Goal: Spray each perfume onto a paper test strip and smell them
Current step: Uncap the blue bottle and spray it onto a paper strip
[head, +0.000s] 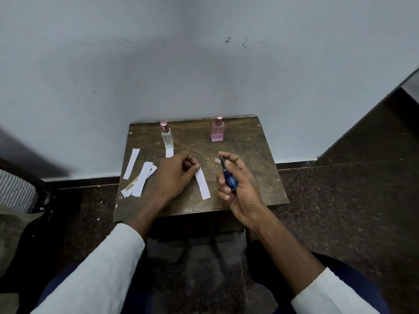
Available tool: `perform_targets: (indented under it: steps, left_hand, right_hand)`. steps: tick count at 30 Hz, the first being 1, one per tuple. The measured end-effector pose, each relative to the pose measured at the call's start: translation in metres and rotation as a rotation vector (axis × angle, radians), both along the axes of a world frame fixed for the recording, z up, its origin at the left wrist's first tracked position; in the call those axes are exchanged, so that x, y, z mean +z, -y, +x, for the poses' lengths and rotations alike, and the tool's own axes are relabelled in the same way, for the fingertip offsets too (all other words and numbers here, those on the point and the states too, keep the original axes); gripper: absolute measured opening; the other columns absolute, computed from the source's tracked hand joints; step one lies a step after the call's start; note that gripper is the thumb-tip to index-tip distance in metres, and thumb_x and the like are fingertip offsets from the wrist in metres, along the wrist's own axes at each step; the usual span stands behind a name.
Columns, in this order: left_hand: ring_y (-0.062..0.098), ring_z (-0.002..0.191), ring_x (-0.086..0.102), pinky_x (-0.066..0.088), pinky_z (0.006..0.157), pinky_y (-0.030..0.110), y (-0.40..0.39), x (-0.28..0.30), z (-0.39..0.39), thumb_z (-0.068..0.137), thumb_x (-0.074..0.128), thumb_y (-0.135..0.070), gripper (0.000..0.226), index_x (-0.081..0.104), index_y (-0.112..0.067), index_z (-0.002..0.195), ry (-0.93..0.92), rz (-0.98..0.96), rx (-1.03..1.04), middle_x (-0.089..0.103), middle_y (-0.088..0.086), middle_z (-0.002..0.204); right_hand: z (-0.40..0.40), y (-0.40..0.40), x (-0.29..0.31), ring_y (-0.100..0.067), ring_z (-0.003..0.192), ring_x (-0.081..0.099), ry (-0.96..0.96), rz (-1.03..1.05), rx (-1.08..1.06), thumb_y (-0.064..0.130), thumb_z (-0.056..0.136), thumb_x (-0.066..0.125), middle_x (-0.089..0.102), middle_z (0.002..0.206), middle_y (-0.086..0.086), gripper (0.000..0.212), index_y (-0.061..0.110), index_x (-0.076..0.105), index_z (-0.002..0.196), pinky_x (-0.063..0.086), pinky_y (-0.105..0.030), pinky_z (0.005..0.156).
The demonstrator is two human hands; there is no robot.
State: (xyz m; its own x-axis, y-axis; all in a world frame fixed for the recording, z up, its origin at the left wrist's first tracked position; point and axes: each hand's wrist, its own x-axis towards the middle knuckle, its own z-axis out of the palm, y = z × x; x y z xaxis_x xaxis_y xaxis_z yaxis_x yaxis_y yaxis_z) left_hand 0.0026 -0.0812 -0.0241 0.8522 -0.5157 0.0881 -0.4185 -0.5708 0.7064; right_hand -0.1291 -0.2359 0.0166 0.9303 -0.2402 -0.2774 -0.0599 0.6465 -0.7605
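Two hands busy over the wooden table (260, 141): right hand (240, 189) wrapped around small, slick blue perfume bottle (230, 180), left hand (174, 175) pinching flimsy paper strip (203, 185) by top end. Farther back, spare strips (139, 177), clear bottle (167, 137), pink bottle (217, 130), likely fragile glass.

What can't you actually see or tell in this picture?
Head view only:
- Blue bottle: label and fill hidden by the right hand.
- Strip: top end covered by the left hand; whether it is sprayed cannot be told.
- Small cap-like object: too small to identify.
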Motion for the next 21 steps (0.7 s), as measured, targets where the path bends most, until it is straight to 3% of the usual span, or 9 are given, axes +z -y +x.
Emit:
perform_targets:
  steps: [5, 7, 9, 13, 16, 19, 21]
  left_hand:
    - [0.001, 0.080, 0.077, 0.058, 0.075, 0.016, -0.024, 0.022, -0.028, 0.096, 0.081, -0.027, 0.007, 0.075, -0.028, 0.100, -0.080, -0.150, 0.010, 0.079, -0.013, 0.084]
    - [0.005, 0.075, 0.078, 0.061, 0.073, 0.020, -0.034, 0.033, -0.045, 0.096, 0.082, -0.024, 0.006, 0.076, -0.025, 0.098, -0.069, -0.219, 0.022, 0.079, -0.009, 0.082]
    - [0.008, 0.071, 0.078, 0.064, 0.071, 0.025, -0.043, 0.046, -0.062, 0.097, 0.081, -0.021, 0.004, 0.077, -0.021, 0.097, -0.065, -0.303, 0.060, 0.078, -0.006, 0.079]
    - [0.015, 0.074, 0.080, 0.068, 0.072, 0.036, -0.061, 0.079, -0.097, 0.098, 0.079, -0.018, 0.004, 0.078, -0.015, 0.101, -0.108, -0.473, 0.184, 0.080, 0.000, 0.081]
    - [0.020, 0.076, 0.081, 0.069, 0.073, 0.040, -0.078, 0.097, -0.130, 0.098, 0.079, -0.015, 0.004, 0.079, -0.013, 0.102, -0.131, -0.578, 0.250, 0.080, 0.004, 0.085]
    - [0.021, 0.078, 0.081, 0.069, 0.071, 0.040, -0.095, 0.107, -0.160, 0.098, 0.079, -0.013, 0.004, 0.080, -0.013, 0.101, -0.140, -0.632, 0.300, 0.080, 0.004, 0.086]
    - [0.020, 0.080, 0.082, 0.069, 0.071, 0.038, -0.103, 0.110, -0.173, 0.097, 0.079, -0.012, 0.004, 0.080, -0.013, 0.101, -0.140, -0.661, 0.335, 0.080, 0.004, 0.089]
  right_hand:
    - [-0.023, -0.007, 0.006, -0.012, 0.050, 0.029, -0.012, -0.573, -0.075, 0.021, 0.111, 0.049, 0.037, 0.061, 0.003, 0.019, 0.025, 0.063, 0.122, 0.025, -0.025, 0.045]
    - [-0.039, -0.015, 0.016, -0.011, 0.051, 0.035, 0.033, -0.898, -0.120, 0.020, 0.110, 0.051, 0.041, 0.060, 0.010, 0.021, 0.030, 0.065, 0.123, 0.031, -0.027, 0.050]
    - [-0.053, -0.027, 0.031, -0.006, 0.052, 0.040, 0.089, -1.094, -0.185, 0.019, 0.109, 0.054, 0.050, 0.064, 0.013, 0.023, 0.030, 0.065, 0.125, 0.035, -0.026, 0.053]
    - [-0.079, -0.055, 0.063, -0.012, 0.063, 0.058, 0.188, -1.314, -0.325, 0.010, 0.106, 0.058, 0.070, 0.091, 0.006, 0.028, 0.023, 0.066, 0.130, 0.046, -0.025, 0.056]
    - [-0.106, -0.071, 0.074, 0.000, 0.078, 0.065, 0.265, -1.417, -0.356, 0.009, 0.105, 0.057, 0.072, 0.107, 0.011, 0.031, 0.020, 0.065, 0.133, 0.049, -0.016, 0.064]
    - [-0.138, -0.083, 0.082, -0.001, 0.077, 0.065, 0.313, -1.470, -0.374, 0.013, 0.105, 0.054, 0.072, 0.101, 0.008, 0.029, 0.016, 0.065, 0.131, 0.050, -0.016, 0.065]
    - [-0.155, -0.086, 0.087, 0.005, 0.071, 0.060, 0.297, -1.464, -0.400, 0.018, 0.105, 0.051, 0.066, 0.093, 0.017, 0.029, 0.013, 0.066, 0.130, 0.041, -0.006, 0.065]
